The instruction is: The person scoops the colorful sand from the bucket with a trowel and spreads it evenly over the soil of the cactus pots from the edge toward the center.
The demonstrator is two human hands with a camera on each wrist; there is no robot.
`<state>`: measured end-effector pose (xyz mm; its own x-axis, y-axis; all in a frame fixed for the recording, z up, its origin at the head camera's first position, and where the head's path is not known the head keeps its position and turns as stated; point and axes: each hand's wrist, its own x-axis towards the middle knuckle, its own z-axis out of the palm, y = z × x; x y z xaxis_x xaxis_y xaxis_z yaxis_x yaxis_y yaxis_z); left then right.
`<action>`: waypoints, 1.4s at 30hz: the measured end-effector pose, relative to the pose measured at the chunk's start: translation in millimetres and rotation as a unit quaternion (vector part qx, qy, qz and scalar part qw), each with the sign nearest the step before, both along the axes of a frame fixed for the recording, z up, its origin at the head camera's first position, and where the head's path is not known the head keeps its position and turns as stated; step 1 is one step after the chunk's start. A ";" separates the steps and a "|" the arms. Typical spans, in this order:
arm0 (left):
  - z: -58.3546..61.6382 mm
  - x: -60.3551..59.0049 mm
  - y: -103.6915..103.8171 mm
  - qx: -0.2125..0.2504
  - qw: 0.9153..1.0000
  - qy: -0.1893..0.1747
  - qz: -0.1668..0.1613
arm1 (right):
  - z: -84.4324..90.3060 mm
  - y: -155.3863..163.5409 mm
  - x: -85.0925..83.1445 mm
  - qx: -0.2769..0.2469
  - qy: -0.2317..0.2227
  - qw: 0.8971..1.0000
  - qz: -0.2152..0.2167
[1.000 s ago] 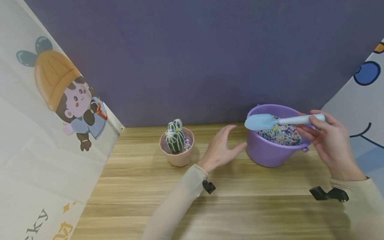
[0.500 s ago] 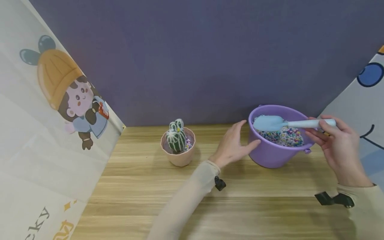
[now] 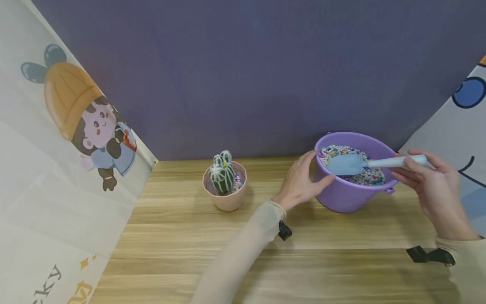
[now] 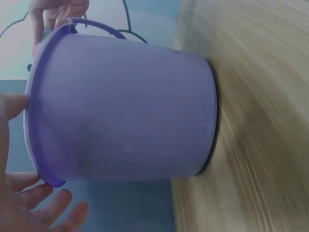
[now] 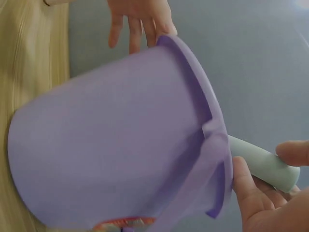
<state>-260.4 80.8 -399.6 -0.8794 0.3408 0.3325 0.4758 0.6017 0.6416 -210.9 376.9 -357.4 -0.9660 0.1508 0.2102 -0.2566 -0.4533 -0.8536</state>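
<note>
My right hand (image 3: 436, 190) holds a light blue hand trowel (image 3: 345, 164) by its handle, thumb on top. The trowel's blade lies low over small multicoloured beads (image 3: 339, 150) inside a purple bucket (image 3: 341, 196); whether it dips into them is hard to tell. In the right wrist view the pale handle (image 5: 263, 164) sticks out past the bucket's rim. My left hand (image 3: 300, 181) touches the rim's left side with spread, fairly straight fingers. The left wrist view shows its thumb and fingertips at the rim, apart from each other along the edge.
A pink scalloped pot (image 3: 228, 202) with a green-and-white cactus (image 3: 222, 175) and some beads stands left of my left hand. Behind the wooden table (image 3: 171, 236) rises a dark blue-grey wall (image 3: 247, 76). Printed white panels (image 3: 38, 169) flank both sides.
My left hand has moved right and come to touch the bucket's rim. The trowel has shifted right and lowered from over the rim to the beads inside.
</note>
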 end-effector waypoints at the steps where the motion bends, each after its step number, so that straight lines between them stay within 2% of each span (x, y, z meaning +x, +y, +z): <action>1: 0.1 -0.5 0.2 0.001 1.000 0.000 0.000 | -0.7 2.4 -0.1 0.008 0.004 1.000 -0.003; 9: 2.4 0.0 0.3 -0.004 1.000 -0.016 0.004 | -3.7 32.9 -0.3 0.069 0.022 0.997 -0.009; 15: 1.7 0.0 -1.2 -0.003 1.000 -0.019 0.002 | 0.1 45.5 -0.5 0.049 0.033 0.998 0.011; 21: 1.2 -0.2 -1.5 0.002 1.000 -0.022 0.001 | 0.4 31.4 1.4 0.113 -0.009 0.994 -0.005; 25: 1.2 0.0 -1.1 0.001 1.000 -0.023 -0.002 | 0.6 12.0 0.7 0.136 -0.018 0.991 -0.006; 32: 4.7 0.6 -4.4 -0.001 1.000 -0.025 0.002 | 5.0 -8.7 -7.8 0.057 -0.042 0.996 0.056; 38: 5.5 1.2 -3.9 -0.003 1.000 -0.026 -0.001 | 3.9 -4.4 -6.9 0.010 -0.043 0.996 0.075; 42: 4.6 1.9 -2.6 -0.003 1.000 -0.027 0.000 | 2.0 -0.6 -6.5 0.008 -0.047 0.997 0.066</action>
